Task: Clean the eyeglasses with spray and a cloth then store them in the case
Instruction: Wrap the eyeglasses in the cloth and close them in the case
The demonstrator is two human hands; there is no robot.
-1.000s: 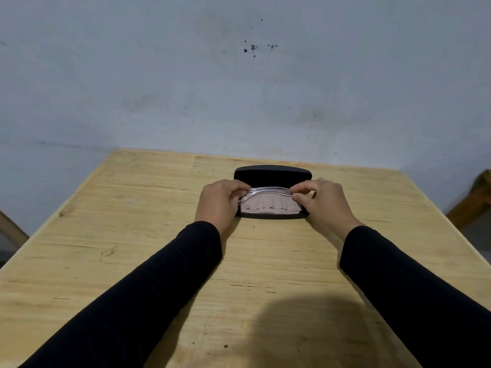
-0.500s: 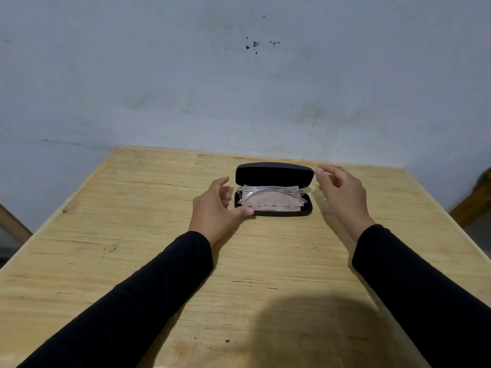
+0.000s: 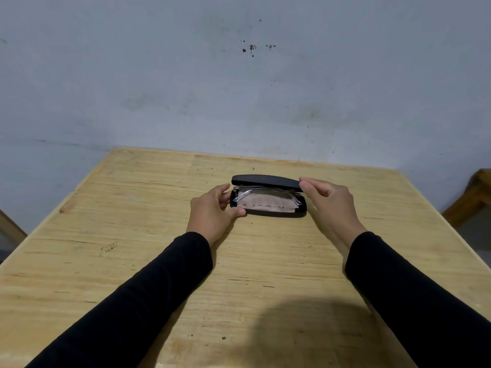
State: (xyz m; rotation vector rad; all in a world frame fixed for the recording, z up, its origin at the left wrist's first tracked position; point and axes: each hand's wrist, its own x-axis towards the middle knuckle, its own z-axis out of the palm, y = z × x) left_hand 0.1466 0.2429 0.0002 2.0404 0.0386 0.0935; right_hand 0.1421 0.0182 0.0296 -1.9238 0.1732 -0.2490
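Observation:
A black eyeglass case [image 3: 276, 213] lies on the wooden table [image 3: 138, 235], its lid [image 3: 265, 179] tipped partway down over the base. Inside lie clear-framed eyeglasses [image 3: 241, 195] on a folded pinkish cloth [image 3: 265, 204]. My left hand [image 3: 211, 212] grips the case's left end, thumb on the front rim. My right hand [image 3: 329, 200] pinches the right end of the lid with thumb and fingers. No spray bottle is in view.
A pale grey wall [image 3: 239, 88] rises right behind the table's far edge. A wooden piece of furniture [image 3: 470, 197] stands off the right side, another wooden edge [image 3: 10, 229] off the left. My own shadow falls on the near table.
Both hands have let go of the eyeglasses, which now lie in the case. My left hand moved to the case's left end, my right to the lid, and the lid has come partway down.

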